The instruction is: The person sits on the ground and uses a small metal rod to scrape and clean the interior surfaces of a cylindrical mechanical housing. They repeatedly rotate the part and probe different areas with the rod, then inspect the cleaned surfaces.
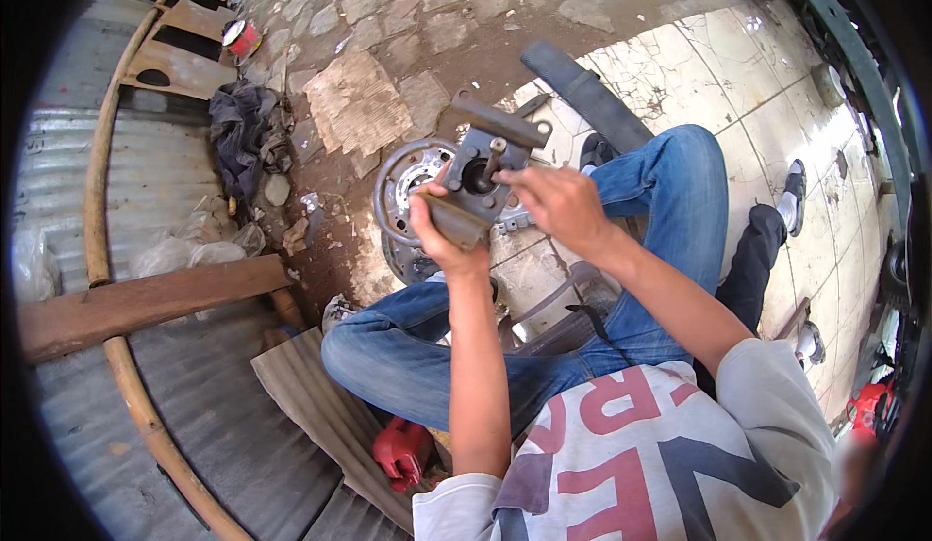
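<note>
In front of me, a heavy dark metal bracket [474, 143] with thick bars at two ends and a round hole in its middle is held off the ground. My left hand [451, 248] grips its near bar, thumb along the left side. My right hand [568, 209] has its fingertips pinched together at a short metal bolt [496, 153] standing by the hole. The fingers partly hide the bolt's lower end. Behind and below the bracket, a round metal wheel rim [382, 201] rests on the ground.
A dark flat bar [587, 93] lies on the cracked tiles [684, 80]. Left are a wooden plank [155, 303], corrugated sheets [107, 163], a dark cloth [243, 133] and a flat stone slab [357, 102]. A red object [403, 452] sits beside my leg. Another person's leg [752, 260] is at right.
</note>
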Demonstrator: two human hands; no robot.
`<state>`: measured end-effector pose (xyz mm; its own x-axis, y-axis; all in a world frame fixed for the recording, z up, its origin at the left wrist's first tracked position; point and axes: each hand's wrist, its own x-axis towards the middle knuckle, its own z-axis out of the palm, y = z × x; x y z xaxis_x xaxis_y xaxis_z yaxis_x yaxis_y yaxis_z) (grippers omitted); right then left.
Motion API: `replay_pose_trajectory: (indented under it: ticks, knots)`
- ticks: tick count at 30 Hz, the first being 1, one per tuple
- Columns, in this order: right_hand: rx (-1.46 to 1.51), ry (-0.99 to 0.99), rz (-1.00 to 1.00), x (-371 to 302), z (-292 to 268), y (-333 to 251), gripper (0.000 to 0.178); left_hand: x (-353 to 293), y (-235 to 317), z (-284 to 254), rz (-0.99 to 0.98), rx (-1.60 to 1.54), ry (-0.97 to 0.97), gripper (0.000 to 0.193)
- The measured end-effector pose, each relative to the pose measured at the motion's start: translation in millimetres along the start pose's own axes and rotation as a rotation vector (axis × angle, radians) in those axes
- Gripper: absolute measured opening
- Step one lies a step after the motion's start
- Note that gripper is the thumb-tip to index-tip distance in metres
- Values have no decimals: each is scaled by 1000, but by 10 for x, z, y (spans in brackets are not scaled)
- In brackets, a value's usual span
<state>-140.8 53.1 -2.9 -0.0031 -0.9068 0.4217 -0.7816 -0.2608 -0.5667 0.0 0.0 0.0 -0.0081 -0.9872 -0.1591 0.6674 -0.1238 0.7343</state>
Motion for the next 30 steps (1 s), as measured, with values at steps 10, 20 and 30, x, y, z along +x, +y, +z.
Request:
replay_pose_trajectory:
  ticks: [10, 20, 30]
  knots:
    - [3, 107, 29, 57, 47, 47, 29, 56, -22, 149, -6, -56, 94, 40]
    - [375, 151, 116, -144, 90, -13, 17, -17, 38, -1, 52, -16, 141, 43]
    - [937, 72, 529, -89, 143, -62, 22, -236, -69, 115, 197, -8, 281, 50]
